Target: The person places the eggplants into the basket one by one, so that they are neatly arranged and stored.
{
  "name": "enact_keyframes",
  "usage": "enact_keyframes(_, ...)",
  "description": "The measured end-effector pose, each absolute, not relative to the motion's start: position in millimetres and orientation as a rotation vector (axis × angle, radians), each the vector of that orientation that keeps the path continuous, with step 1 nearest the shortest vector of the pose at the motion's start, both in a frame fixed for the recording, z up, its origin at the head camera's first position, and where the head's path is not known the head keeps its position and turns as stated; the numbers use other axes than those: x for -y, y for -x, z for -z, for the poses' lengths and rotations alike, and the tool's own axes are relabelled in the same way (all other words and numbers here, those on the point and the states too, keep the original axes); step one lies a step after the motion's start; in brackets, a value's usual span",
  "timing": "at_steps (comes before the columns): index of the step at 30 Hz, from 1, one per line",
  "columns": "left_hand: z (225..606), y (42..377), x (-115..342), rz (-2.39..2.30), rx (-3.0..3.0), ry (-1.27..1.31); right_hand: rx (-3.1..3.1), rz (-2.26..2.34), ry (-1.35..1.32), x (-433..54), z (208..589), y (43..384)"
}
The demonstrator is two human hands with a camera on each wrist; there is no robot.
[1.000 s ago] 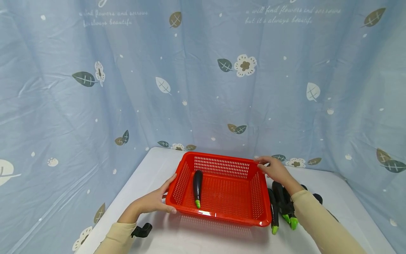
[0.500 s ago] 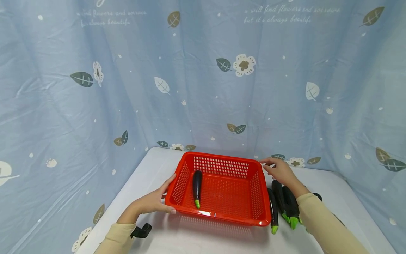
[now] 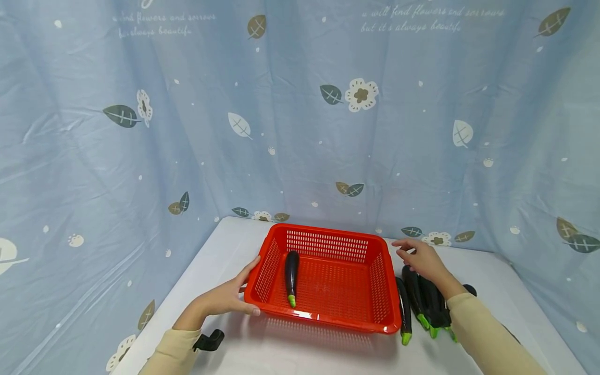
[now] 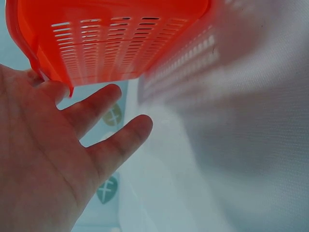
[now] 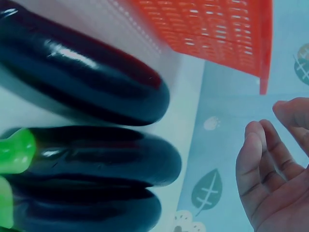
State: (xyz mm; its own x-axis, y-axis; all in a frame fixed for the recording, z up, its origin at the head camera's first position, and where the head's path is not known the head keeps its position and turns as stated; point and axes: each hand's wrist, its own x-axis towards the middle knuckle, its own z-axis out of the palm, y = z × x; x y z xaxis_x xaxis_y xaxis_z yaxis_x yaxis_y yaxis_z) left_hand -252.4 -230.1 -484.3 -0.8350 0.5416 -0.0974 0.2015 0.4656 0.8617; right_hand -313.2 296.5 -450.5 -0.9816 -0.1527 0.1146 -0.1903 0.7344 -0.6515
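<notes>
A red plastic basket with slotted walls stands on the table, and an eggplant with a green stem end lies inside at its left. My left hand holds the basket at its left front corner, thumb along the front rim. In the left wrist view two fingers extend below the rim. My right hand hovers off the basket's right back corner, fingers loosely bent with nothing between them. Beneath it lie several eggplants, with one eggplant close along the basket's right wall.
A white cloth covers the table. Behind and at both sides hangs a blue printed curtain. A black device sits at my left wrist. Part of the eggplant pile is hidden under my right forearm.
My right hand has come away from the basket's right back corner and moved right, over the eggplants. The left hand and the basket have stayed in place.
</notes>
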Motion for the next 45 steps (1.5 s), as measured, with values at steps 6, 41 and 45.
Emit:
enact_keyframes(6,486,252,231,-1.326,-2.355,-0.626,2.901,-1.091,-0.241,-303,458,312)
enact_keyframes(41,485,253,230,-1.332,-2.352,-0.634,2.949,-0.914,-0.031,-354,486,288)
enact_keyframes(45,485,253,231,-1.326,-2.357,-0.633,2.916,-0.884,-0.024,-361,486,283)
